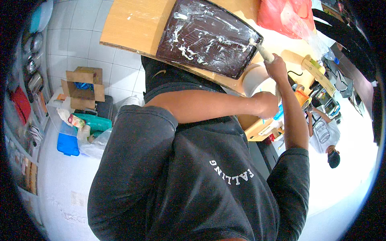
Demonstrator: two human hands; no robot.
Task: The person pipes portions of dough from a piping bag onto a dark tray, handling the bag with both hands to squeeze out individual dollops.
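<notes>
A dark rectangular baking tray point(209, 40), streaked with white, greasy-looking smears, lies on the wooden table. My right hand point(276, 67) is closed around the pale handle of a brush point(265, 53), whose tip touches the tray's right edge. My left arm crosses in front of my body. Beside a white round tub point(254, 79), my left hand point(265, 105) is closed in a fist, lower than the right one. A thin light-blue piece shows near that fist, but what the fingers hold is hidden.
A red plastic bag point(283, 18) sits beyond the tray on the table point(134, 24). An open cardboard box point(83, 86) and a teal bin point(96, 123) stand on the floor at left, near shelves with metal bowls. Another person point(325, 132) is at right.
</notes>
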